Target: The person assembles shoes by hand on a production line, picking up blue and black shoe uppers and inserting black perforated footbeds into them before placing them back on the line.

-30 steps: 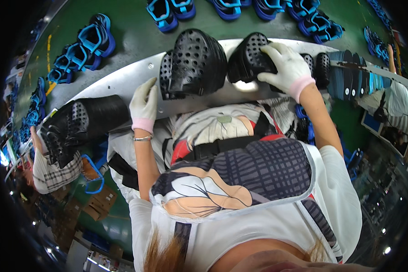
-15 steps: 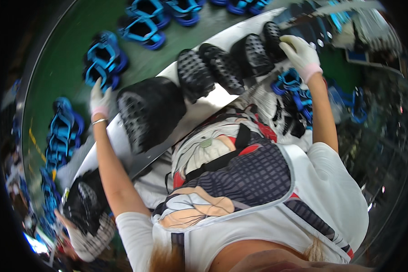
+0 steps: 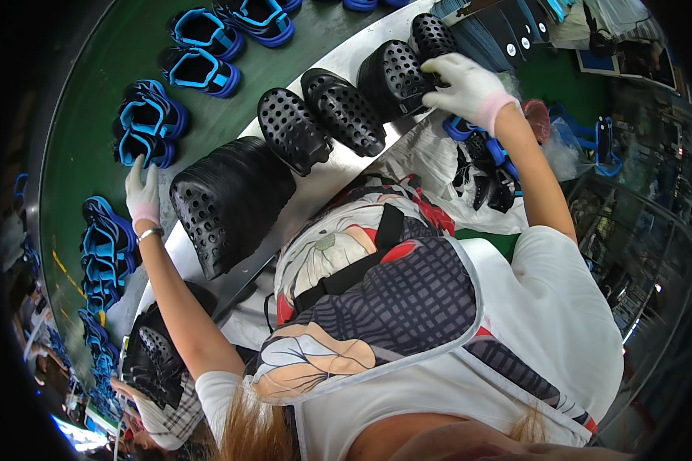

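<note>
My left hand [image 3: 142, 194], in a white glove with a pink cuff, reaches out at the left. Its fingertips are slightly apart at the heel of the nearest blue-and-black shoe [image 3: 148, 127] and seem to touch it. White-gloved too, my right hand [image 3: 469, 88] has its thumb and fingers spread at the right side of a short stack of black perforated insoles [image 3: 394, 73]. Whether they press on that stack I cannot tell. More such insoles lie between my hands: a thick stack [image 3: 238, 196], one pile [image 3: 291, 127] and another [image 3: 342, 107].
The insoles rest on a pale metal ledge [image 3: 354, 65] beside a green belt [image 3: 92, 107] carrying several blue-and-black shoes. Beyond my right hand are dark blue flat pieces [image 3: 484, 34]. Blue and black parts lie on white sheeting [image 3: 419, 165]. Another person's checked sleeve [image 3: 173, 407] shows lower left.
My right hand has moved left and a little down, from the farthest insoles to the short stack beside them. My left hand remains at a shoe heel. The view has shifted somewhat.
</note>
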The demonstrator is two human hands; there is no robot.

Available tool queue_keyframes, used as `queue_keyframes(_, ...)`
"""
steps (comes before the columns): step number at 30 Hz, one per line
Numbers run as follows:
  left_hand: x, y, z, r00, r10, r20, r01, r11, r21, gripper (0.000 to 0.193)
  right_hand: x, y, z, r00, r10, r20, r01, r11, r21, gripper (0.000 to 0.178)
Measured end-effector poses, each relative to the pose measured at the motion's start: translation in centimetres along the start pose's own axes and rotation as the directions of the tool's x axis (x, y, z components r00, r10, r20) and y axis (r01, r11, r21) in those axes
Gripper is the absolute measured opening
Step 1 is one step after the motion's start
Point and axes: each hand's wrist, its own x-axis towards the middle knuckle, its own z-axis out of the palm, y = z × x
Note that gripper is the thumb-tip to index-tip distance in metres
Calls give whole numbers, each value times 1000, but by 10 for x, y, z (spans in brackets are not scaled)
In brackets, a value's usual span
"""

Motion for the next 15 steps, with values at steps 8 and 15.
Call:
queue_keyframes(8,-65,9,-12,988,-127,87,147,946,-289,39,6,20,28,983,-177,-41,176,984,-24,45)
queue_keyframes(15,-85,-10,0,985,-86,150,147,873,-466,40,10,21,30,964,-260,-55,255,962,-95,40)
